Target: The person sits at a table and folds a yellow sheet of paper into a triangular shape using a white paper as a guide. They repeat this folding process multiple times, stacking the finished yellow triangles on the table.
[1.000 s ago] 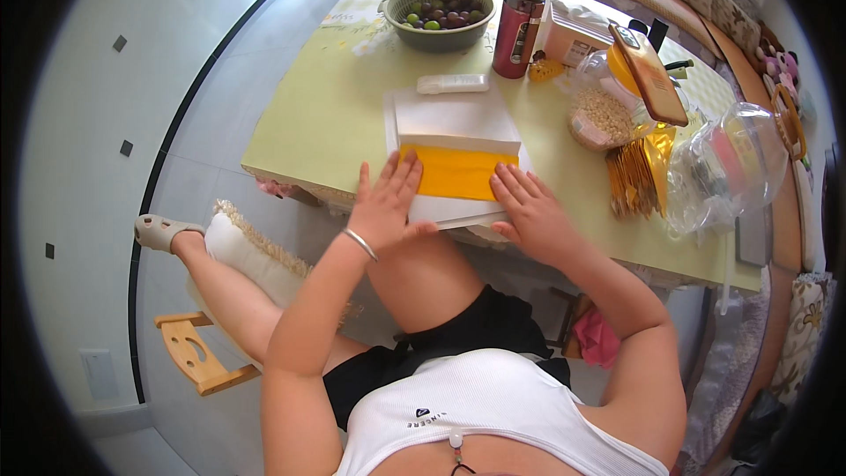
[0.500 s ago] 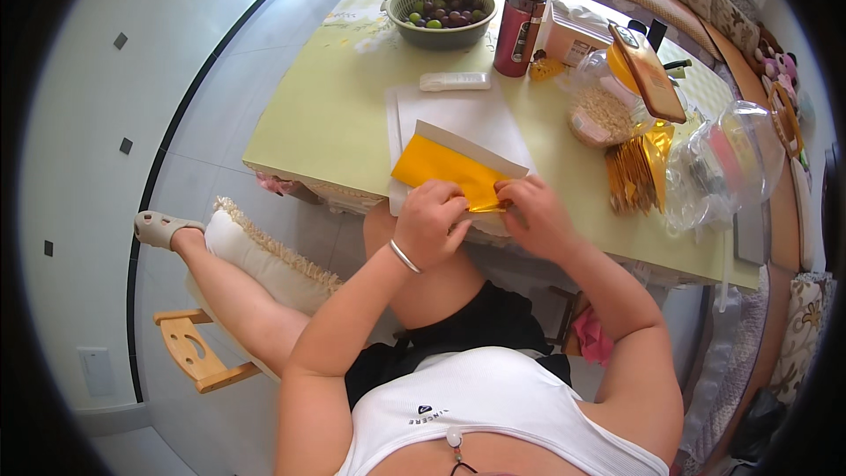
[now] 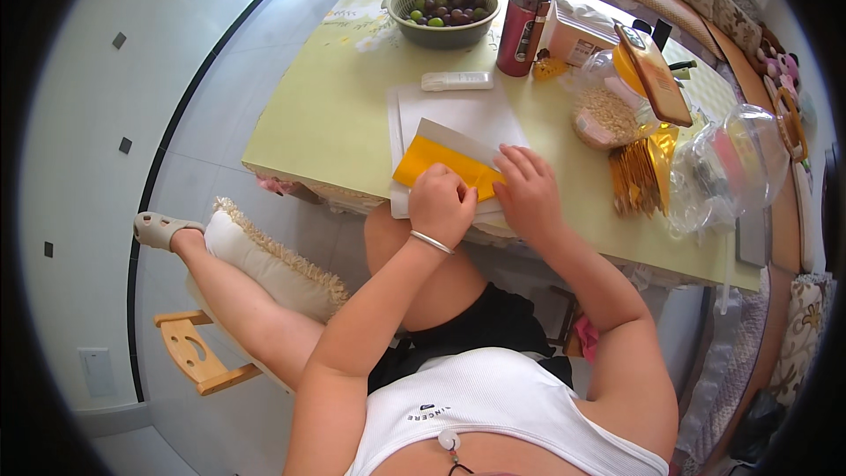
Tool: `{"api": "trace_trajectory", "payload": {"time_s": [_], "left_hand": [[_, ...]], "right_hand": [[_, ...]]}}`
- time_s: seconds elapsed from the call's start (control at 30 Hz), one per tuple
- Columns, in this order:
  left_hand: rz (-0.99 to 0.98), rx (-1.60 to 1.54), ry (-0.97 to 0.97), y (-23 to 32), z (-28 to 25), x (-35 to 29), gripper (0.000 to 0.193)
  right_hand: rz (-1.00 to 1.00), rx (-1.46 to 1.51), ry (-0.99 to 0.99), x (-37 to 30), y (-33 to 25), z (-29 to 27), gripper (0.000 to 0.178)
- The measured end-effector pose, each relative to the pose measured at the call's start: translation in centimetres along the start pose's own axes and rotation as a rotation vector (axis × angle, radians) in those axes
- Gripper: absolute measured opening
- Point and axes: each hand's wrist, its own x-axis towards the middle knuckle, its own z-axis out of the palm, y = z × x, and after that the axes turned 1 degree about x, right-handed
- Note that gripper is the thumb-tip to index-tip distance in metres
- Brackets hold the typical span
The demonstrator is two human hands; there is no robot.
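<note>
A sheet of gold paper (image 3: 425,155) with a pale back strip lies partly folded on white sheets (image 3: 458,108) at the table's near edge. Curled closed, my left hand (image 3: 443,207) presses on the folded near edge, thumb and fingertips against the paper; the contact is partly hidden by the hand. My right hand (image 3: 530,192) rests over the paper's right end, fingers stretched out and flat. Just beyond the paper lies a white tube-shaped object (image 3: 456,81).
A strainer bowl (image 3: 441,35) of green and dark round fruit stands at the back, beside a dark red thermos (image 3: 523,25). To the right are a phone (image 3: 654,75), a jar of grains (image 3: 608,113), a stack of gold packets (image 3: 639,178) and a clear plastic bag (image 3: 727,167).
My left hand has moved right along the near edge and curled into a fist. My right hand has gone from pinching the edge to lying flat on the paper's right end.
</note>
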Motion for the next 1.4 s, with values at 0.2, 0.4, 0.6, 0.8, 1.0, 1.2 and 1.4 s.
{"api": "trace_trajectory", "payload": {"time_s": [0.2, 0.4, 0.6, 0.8, 1.0, 1.2, 1.4], "left_hand": [[0.003, 0.025, 0.015, -0.3, 0.5, 0.1, 0.021], [0.024, 0.063, 0.033, -0.3, 0.8, 0.4, 0.024], [0.076, -0.035, -0.112, -1.3, -1.9, 0.0, 0.015], [0.523, 0.258, -0.077, -4.9, -7.3, 0.3, 0.028], [0.777, 0.294, -0.096, -5.8, -8.3, 0.2, 0.025], [0.582, 0.059, -0.166, -4.0, -6.8, -0.6, 0.017], [0.230, -0.129, -0.071, -4.1, -4.6, -0.6, 0.021]], "right_hand": [[-0.114, -0.047, -0.334, -2.4, -2.3, -0.8, 0.065], [-0.040, -0.034, -0.391, -2.6, -2.6, -0.4, 0.092], [-0.097, 0.018, -0.471, -2.3, -2.1, -1.3, 0.090], [-0.149, 0.101, -0.557, -1.6, -1.4, -2.5, 0.082], [-0.261, 0.328, -0.636, 0.4, 3.5, -3.4, 0.052], [0.129, 0.687, -0.531, 1.2, 2.5, -2.4, 0.023], [0.064, 0.353, -0.040, 0.4, -2.4, 1.9, 0.017]]}}
